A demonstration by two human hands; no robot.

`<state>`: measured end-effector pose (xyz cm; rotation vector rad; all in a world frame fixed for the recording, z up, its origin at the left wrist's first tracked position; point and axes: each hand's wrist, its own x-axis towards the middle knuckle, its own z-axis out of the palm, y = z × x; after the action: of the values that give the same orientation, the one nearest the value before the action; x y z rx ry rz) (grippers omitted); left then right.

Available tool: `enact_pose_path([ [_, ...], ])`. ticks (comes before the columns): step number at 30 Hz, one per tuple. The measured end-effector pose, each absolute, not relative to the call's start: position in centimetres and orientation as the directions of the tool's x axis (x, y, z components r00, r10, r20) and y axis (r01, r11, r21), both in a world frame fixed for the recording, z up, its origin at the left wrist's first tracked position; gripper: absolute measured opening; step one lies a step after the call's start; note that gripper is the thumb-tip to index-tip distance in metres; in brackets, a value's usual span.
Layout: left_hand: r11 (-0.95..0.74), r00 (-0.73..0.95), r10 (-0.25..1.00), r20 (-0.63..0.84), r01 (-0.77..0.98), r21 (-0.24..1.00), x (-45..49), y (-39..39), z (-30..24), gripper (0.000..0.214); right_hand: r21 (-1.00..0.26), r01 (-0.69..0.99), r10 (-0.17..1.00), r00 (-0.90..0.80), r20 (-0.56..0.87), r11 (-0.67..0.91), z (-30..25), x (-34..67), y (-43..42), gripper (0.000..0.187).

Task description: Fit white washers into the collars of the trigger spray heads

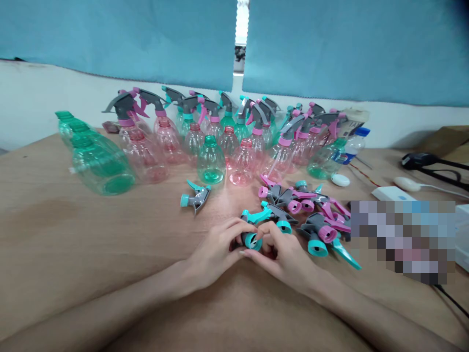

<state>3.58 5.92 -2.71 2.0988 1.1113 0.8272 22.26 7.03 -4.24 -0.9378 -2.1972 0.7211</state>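
Observation:
Low over the front middle of the table, my left hand (222,242) closes its fingers and thumb around a grey trigger spray head (252,241) with a teal collar. The collar's open end faces me. My right hand (280,249) is curled, its fingertips pressed at the collar's right side; a small pale bit shows inside the ring, too small to name. Just behind my fingers, another teal and grey spray head (280,220) lies beside a pile of pink and teal spray heads (326,232). A lone teal spray head (197,196) rests farther left.
Rows of pink and green bottles stand across the back, many with spray heads fitted. Open green bottles (106,166) are at left, an open green bottle (211,164) in the middle. At right are a blue-capped bottle (354,144), a white mouse (340,180) and a blurred-out patch.

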Motion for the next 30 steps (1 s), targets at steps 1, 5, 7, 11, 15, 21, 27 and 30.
enact_pose_path([
  [1,-0.460,0.449,0.860,0.241,0.478,0.749,3.58,5.91,-2.74,0.013,-0.685,0.418,0.768,-0.544,0.338,0.597,-4.26,22.24,6.99,0.019],
  [5,-0.451,0.429,0.870,0.245,0.488,0.748,3.57,5.89,-2.85,0.014,-0.698,0.395,0.764,-0.544,0.347,0.598,-4.29,22.13,6.91,0.017],
  [7,-0.446,0.421,0.874,0.245,0.487,0.751,3.57,5.92,-2.84,0.017,-0.708,0.377,0.761,-0.546,0.351,0.597,-4.25,22.11,6.94,0.014],
  [11,-0.431,0.397,0.884,0.247,0.484,0.762,3.65,5.97,-2.53,0.021,-0.761,0.316,0.762,-0.554,0.336,0.566,-4.11,22.24,7.16,0.019],
  [15,-0.397,0.363,0.903,0.231,0.501,0.769,3.78,5.96,-2.11,0.020,-0.824,0.300,0.810,-0.512,0.286,0.481,-4.04,22.36,7.29,0.015],
  [21,-0.349,0.278,0.932,0.233,0.511,0.786,3.74,6.03,-2.27,0.021,-0.920,0.193,0.869,-0.437,0.231,0.341,-4.00,22.37,7.04,0.010],
  [27,-0.366,0.264,0.928,0.264,0.503,0.783,3.74,6.02,-2.18,0.025,-0.934,0.173,0.884,-0.412,0.220,0.313,-3.62,22.48,6.53,0.013],
  [30,-0.378,0.273,0.923,0.273,0.499,0.780,3.77,5.97,-2.07,0.026,-0.906,0.197,0.866,-0.423,0.266,0.375,-3.65,22.41,6.46,0.010],
])
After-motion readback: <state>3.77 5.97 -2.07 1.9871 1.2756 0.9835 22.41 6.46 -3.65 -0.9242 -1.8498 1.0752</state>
